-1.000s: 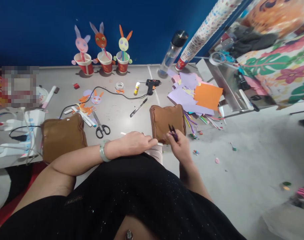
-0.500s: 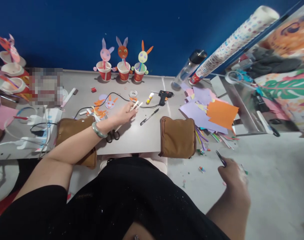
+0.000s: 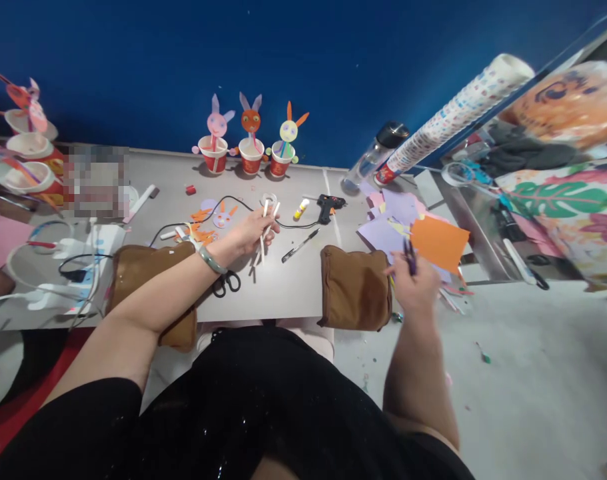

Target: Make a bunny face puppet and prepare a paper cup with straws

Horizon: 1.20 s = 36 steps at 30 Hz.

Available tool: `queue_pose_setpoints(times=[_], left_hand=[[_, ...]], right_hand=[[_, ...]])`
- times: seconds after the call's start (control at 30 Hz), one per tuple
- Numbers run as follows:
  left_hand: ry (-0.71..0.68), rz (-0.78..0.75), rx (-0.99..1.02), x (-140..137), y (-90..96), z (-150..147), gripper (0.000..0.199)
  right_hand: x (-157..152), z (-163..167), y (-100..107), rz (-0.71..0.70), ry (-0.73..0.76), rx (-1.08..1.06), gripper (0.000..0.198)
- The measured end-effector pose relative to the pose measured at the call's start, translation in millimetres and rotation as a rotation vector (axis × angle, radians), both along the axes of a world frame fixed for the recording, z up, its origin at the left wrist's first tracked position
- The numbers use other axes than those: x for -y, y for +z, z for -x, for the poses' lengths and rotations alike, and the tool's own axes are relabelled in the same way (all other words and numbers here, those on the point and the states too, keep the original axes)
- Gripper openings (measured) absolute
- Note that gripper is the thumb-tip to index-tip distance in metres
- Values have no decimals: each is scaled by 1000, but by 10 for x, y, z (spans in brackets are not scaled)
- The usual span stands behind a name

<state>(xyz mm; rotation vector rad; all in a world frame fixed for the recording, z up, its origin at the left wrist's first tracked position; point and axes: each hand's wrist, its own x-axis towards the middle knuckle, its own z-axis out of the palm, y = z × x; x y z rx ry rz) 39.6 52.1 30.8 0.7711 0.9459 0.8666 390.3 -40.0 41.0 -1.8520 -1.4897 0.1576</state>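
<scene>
My left hand is closed around thin white sticks above the table, with ends poking out above and below the fingers. Black-handled scissors lie just below that wrist. My right hand grips a slim dark purple tool, its kind unclear, over the right-hand pile of coloured paper. An orange sheet lies beside this hand, on top of purple paper. Left of my left hand are orange paper cut-outs and a purple rabbit face. A pen lies to its right.
A black glue gun with its cord and a glue stick lie mid-table. Red cups with paper rabbits line the wall. A clear bottle and a tall cup stack stand right. Brown pads overlap the front edge.
My right hand has moved up and left, from over the floor to the paper pile, still gripping the dark tool. The white sticks in my left hand now hang more upright.
</scene>
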Motion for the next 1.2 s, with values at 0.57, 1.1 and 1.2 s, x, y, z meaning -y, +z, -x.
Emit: queue_pose_setpoints(times=[0.57, 1.1, 1.2], left_hand=[[-203, -59, 144, 31, -262, 35, 26], [-438, -22, 329, 106, -416, 25, 20], [-481, -72, 375, 117, -424, 11, 24]], right_hand=[[-1252, 1897, -525, 370, 727, -902, 52], [-1135, 1870, -427, 459, 827, -1111, 46], [-1107, 1860, -377, 500, 861, -1102, 48]])
